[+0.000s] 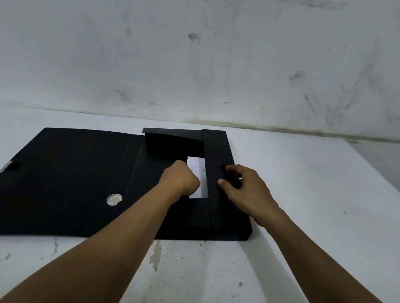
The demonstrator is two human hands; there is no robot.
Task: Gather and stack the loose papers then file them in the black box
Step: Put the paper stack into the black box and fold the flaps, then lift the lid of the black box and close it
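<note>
Our left hand (181, 178) is curled into a fist around the left edge of the papers (199, 174), knuckles up, with the sheets showing white just beside it on the right. Our right hand (246, 190) grips the side flap (215, 153) of the black box (232, 229): the thumb lies on the flap's top face and the bent fingers close over its right edge. The two hands are near each other, with only a narrow strip of paper and flap between them.

The papers lie inside the open box, partly covered by the side flap, and we can see faint print on the top sheet. At the far end a second flap (173, 132) stands tilted over the box. The lid (50, 182) lies opened flat to the left, with a round metal-rimmed hole (114, 199) in the spine and a small grey tab (10, 165) at its left edge.

The box rests on a white desk (317, 179) with grey stains near us. Behind the desk rises a scuffed, pale wall (207, 50).
</note>
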